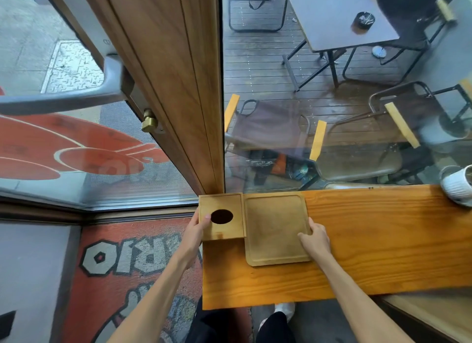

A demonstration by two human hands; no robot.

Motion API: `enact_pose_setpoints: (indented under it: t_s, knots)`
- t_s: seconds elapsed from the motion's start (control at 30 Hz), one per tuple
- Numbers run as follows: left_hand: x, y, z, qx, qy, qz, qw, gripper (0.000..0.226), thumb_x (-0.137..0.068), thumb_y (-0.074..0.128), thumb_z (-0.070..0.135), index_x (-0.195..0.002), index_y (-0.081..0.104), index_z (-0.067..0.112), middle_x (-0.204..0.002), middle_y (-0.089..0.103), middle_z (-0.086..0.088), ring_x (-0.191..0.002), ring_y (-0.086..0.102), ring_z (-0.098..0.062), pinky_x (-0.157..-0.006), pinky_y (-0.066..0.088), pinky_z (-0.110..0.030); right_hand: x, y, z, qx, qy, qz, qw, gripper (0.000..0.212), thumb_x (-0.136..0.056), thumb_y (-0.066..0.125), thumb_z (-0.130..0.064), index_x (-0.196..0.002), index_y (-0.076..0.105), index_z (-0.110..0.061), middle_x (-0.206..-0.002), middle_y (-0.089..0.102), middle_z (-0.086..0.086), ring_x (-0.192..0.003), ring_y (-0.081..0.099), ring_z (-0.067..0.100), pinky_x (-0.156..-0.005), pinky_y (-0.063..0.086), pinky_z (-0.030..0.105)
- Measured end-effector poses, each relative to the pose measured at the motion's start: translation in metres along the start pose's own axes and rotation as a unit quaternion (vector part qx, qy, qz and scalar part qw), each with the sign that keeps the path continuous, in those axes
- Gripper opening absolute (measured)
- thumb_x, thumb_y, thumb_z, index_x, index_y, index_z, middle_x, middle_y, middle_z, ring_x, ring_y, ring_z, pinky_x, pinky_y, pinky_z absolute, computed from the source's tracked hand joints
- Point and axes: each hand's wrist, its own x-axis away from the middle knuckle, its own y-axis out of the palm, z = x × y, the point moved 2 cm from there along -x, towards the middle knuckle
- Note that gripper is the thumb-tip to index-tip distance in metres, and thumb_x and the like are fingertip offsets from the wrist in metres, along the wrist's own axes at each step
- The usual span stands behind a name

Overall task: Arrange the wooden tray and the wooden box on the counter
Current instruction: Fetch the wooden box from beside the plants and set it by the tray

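At the far left corner of the wooden counter point(357, 253), beside a window and a wood-framed door, a person's 2 bare hands rest on 2 pieces of woodware. On the left, the left hand point(198, 227) grips the wooden box point(224, 230) by its left side, thumb point(205, 218) laid across the lid just beside the dark oval opening point(222, 216), the other fingers hidden behind the box's left wall. The box sits square in the counter's far left corner, its left face level with the counter's left edge. Touching its right side lies the wooden tray point(270, 225), a flat, rimmed, rounded-corner board whose far edge lines up against the window frame and whose near edge reaches further toward the counter's front than the box does. The right hand point(315, 238) is curled over the tray's right rim near its midpoint, fingers point(304, 238) resting loosely bent on the tray's inner surface; whether it is pinching the rim cannot be told. Further right, the counter runs bare to a white ribbed pot point(457, 186) standing at its far edge, partly cut off by the frame. Beyond the glass, folding chairs point(268, 125) and a dark table point(337, 15) stand on a wet deck.
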Motion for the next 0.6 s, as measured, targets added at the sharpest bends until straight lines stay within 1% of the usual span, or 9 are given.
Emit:
enact_pose_setpoints:
  t_s: [0.07,0.17,0.23,0.33,0.37,0.47,0.57,0.6]
  knots:
    - [0.001,0.001,0.001,-0.003,0.002,0.005,1.000,0.052,-0.100,0.049,0.040,-0.149,0.040,0.026,-0.143,0.058,-0.003,-0.128,0.056,-0.031,-0.112,0.042,-0.054,-0.001,0.001,0.001,0.007,0.000,-0.003,1.000,0.069,-0.095,0.057,-0.018,-0.156,0.025,-0.017,-0.158,0.029,0.008,-0.140,0.034,0.033,-0.116,0.033,0.045]
    - [0.000,0.002,0.000,-0.010,0.005,0.012,1.000,0.055,-0.099,0.051,0.040,-0.151,0.039,0.023,-0.146,0.055,-0.003,-0.133,0.051,-0.028,-0.116,0.036,-0.055,-0.002,0.002,0.003,0.015,0.001,-0.004,1.000,0.070,-0.095,0.057,-0.018,-0.157,0.024,-0.018,-0.158,0.028,0.007,-0.140,0.033,0.032,-0.115,0.034,0.044]
    - [-0.001,0.001,-0.002,-0.018,0.005,0.012,1.000,0.054,-0.099,0.050,0.043,-0.149,0.040,0.027,-0.144,0.057,0.001,-0.132,0.052,-0.024,-0.116,0.036,-0.055,-0.002,0.004,0.005,0.016,0.000,-0.005,1.000,0.072,-0.094,0.057,-0.018,-0.157,0.022,-0.019,-0.159,0.027,0.006,-0.140,0.032,0.032,-0.115,0.034,0.044]
    - [-0.001,0.000,-0.002,-0.026,0.014,0.004,1.000,0.039,-0.098,0.049,0.045,-0.137,0.049,0.041,-0.134,0.063,0.009,-0.124,0.058,-0.017,-0.112,0.042,-0.051,-0.004,0.007,0.007,0.027,0.000,-0.011,1.000,0.074,-0.094,0.057,-0.019,-0.158,0.019,-0.020,-0.160,0.024,0.004,-0.141,0.029,0.032,-0.115,0.032,0.044]
    - [-0.001,0.000,-0.002,-0.030,0.016,0.002,0.999,0.039,-0.098,0.049,0.046,-0.137,0.049,0.042,-0.136,0.062,0.009,-0.125,0.057,-0.017,-0.112,0.042,-0.052,-0.005,0.008,0.007,0.030,0.001,-0.012,0.999,0.075,-0.094,0.057,-0.020,-0.158,0.018,-0.020,-0.160,0.023,0.004,-0.142,0.028,0.032,-0.114,0.032,0.044]
    - [0.000,0.000,-0.002,-0.044,0.015,-0.002,0.999,0.057,-0.098,0.047,0.051,-0.150,0.037,0.030,-0.147,0.053,0.000,-0.134,0.050,-0.025,-0.115,0.037,-0.056,-0.003,0.010,0.009,0.041,-0.005,-0.015,0.999,0.077,-0.094,0.057,-0.020,-0.158,0.014,-0.021,-0.161,0.021,0.004,-0.142,0.025,0.032,-0.114,0.031,0.044]
    - [0.003,0.001,0.001,-0.062,0.018,-0.008,0.998,0.062,-0.099,0.043,0.052,-0.154,0.027,0.028,-0.153,0.046,-0.002,-0.142,0.042,-0.029,-0.118,0.033,-0.055,0.005,0.013,0.008,0.089,-0.022,-0.011,0.996,0.082,-0.095,0.057,-0.026,-0.159,0.005,-0.021,-0.164,0.015,0.004,-0.146,0.018,0.032,-0.115,0.029,0.046]
    - [0.005,0.003,0.004,-0.074,0.020,-0.005,0.997,0.065,-0.100,0.042,0.052,-0.156,0.021,0.028,-0.157,0.039,-0.002,-0.146,0.036,-0.029,-0.120,0.030,-0.054,0.009,0.016,0.006,0.119,-0.031,-0.003,0.992,0.085,-0.095,0.057,-0.029,-0.159,0.001,-0.023,-0.165,0.010,0.004,-0.149,0.013,0.033,-0.117,0.027,0.048]
